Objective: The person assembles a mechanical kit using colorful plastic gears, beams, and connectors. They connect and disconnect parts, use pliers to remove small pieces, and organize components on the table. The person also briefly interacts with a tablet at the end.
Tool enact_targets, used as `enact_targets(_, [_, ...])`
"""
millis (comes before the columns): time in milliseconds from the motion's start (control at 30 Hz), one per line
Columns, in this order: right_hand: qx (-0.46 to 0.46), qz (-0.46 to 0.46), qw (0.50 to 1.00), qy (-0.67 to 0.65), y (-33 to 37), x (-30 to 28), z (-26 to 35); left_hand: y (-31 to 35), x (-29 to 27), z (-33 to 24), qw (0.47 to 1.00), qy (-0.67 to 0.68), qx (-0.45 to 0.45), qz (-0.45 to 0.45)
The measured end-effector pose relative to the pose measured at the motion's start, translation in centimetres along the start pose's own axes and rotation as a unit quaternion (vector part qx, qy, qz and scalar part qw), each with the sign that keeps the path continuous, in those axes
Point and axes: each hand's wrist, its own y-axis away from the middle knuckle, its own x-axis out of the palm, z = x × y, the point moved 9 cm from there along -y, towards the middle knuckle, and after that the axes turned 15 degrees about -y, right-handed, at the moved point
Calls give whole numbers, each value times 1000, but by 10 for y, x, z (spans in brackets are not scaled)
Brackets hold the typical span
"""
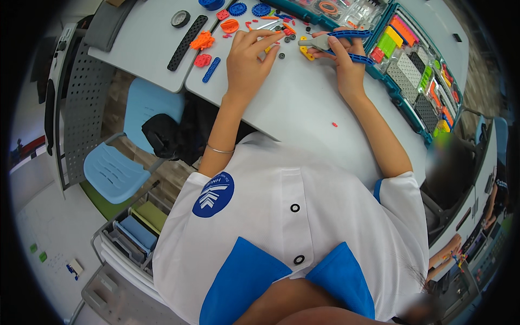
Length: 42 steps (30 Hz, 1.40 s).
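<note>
In my right hand [348, 65] is a plier-like tool [352, 34] with two spread blue handles and a grey head pointing left. The handles lie along my fingers and thumb. My left hand [250, 62] is over the table just left of the tool's head, thumb and forefinger brought close together. Whatever sits between those fingertips is too small to make out. A yellow part [306, 53] shows beneath the tool's head; whether my right fingers touch it cannot be told. Small black wheels [281, 56] and orange and red pieces surround the fingertips.
A teal case [398, 97] full of coloured building parts lies open at the right. Left of my hand are a black perforated beam [187, 43], a blue beam [212, 70], orange gears [202, 40] and a tape roll [180, 19]. A blue chair [154, 108] stands left of the table [303, 103].
</note>
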Motion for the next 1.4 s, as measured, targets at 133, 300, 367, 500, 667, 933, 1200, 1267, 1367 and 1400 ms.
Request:
enact_targets(133, [12,-11,1000,-2,-3,-6,-1,5,-3,15,995,-86,43,19])
enact_targets(300, [15,-12,1000,3,-5,-9,-3,7,-9,14,986,-147,76,20])
enact_targets(367, [5,-3,1000,1,-5,-6,-1,6,-9,16,988,-137,61,31])
enact_targets(500, [-4,14,1000,1,-2,0,1,3,-9,15,992,-110,46,34])
enact_targets(667, [-20,45,999,7,0,4,-1,4,-4,24,997,40,-59,36])
enact_targets(933, [-78,137,988,1,13,35,8,16,18,37,906,342,-244,53])
enact_targets(1200, [-75,147,979,123,19,40,9,18,21,32,885,382,-263,47])
enact_targets(1267, [-70,146,979,128,19,41,9,18,24,33,892,374,-247,53])
enact_targets(1367, [-57,146,978,137,19,42,8,17,21,28,908,347,-226,67])
enact_targets(1400, [-50,145,979,136,19,42,8,17,20,26,913,335,-220,72])
